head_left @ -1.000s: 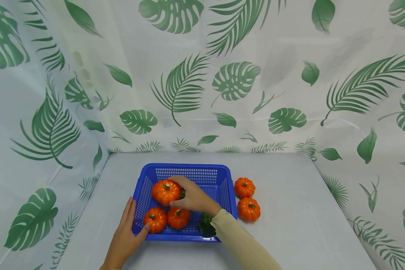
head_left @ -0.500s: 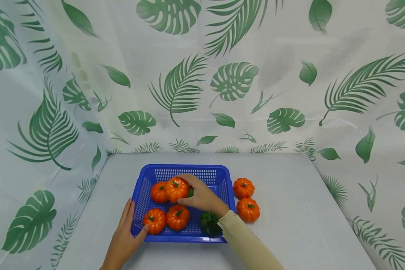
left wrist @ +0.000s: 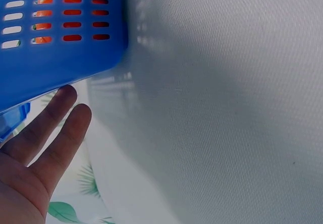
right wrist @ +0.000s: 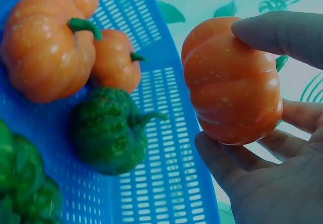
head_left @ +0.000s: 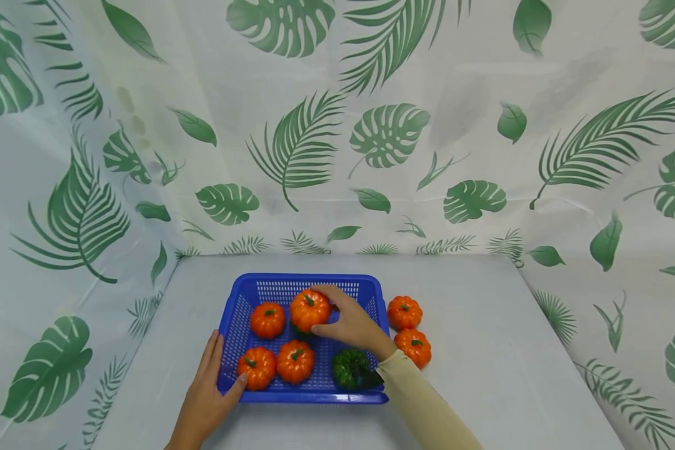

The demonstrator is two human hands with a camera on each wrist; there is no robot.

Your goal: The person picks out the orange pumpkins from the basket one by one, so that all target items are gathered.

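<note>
My right hand (head_left: 351, 322) holds a small orange pumpkin (head_left: 310, 307) with a green stem over the blue basket (head_left: 304, 396). In the right wrist view, the thumb is on one side of this pumpkin (right wrist: 232, 82) and the fingers on the other. Partly hidden below it is a dark green pumpkin (right wrist: 108, 133). Three orange pumpkins stand in the basket: one at the back left (head_left: 267, 320), two at the front (head_left: 257, 369). My left hand (head_left: 205, 394) rests at the basket's front left corner; in the left wrist view its straight fingers (left wrist: 63, 143) reach the outer wall.
Two more orange pumpkins (head_left: 405, 312) stand on the white table (head_left: 484, 350), close to the basket's right side. Another green pumpkin (head_left: 350, 369) lies at the basket's front right, beneath my right forearm. A leaf-patterned sheet (head_left: 405, 206) encloses the table behind and at the sides.
My right hand has carried the held pumpkin rightward across the basket. The back left pumpkin, hidden behind it before, now shows. My left hand has stayed at the corner.
</note>
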